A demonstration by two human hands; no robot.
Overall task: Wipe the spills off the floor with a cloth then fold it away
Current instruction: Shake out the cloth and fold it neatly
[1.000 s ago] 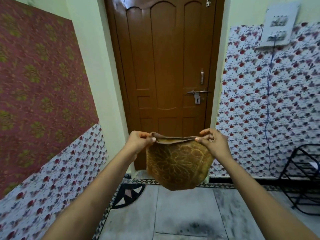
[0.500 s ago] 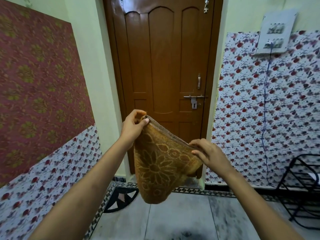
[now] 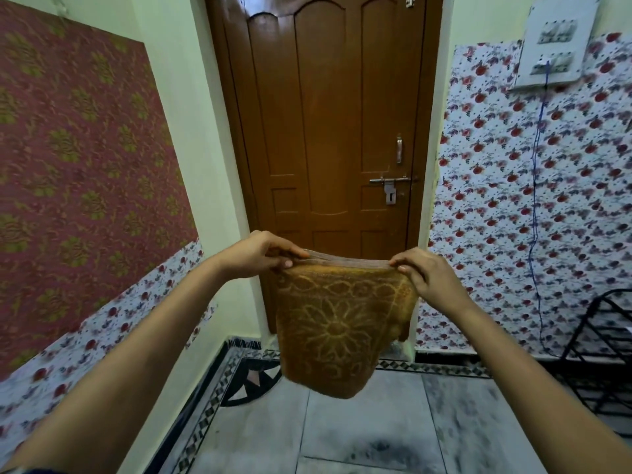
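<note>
A mustard-brown cloth (image 3: 335, 330) with a raised flower pattern hangs doubled over in the air in front of me, at about chest height. My left hand (image 3: 263, 253) pinches its top left corner between thumb and fingers. At the top right corner my right hand (image 3: 422, 271) pinches the edge the same way. The top edge is stretched level between both hands and the folded lower part hangs free above the grey tiled floor (image 3: 359, 429).
A closed brown wooden door (image 3: 328, 131) with a latch stands straight ahead. Patterned wall coverings line both sides. A black metal rack (image 3: 602, 350) stands at the right. A switchboard (image 3: 557, 42) with a blue cable hangs on the right wall. Dark smudges mark the floor tiles.
Half a second ago the cloth was tilted, left hand high and right hand low. Both hands are level again and the top edge is pulled flat between them.
</note>
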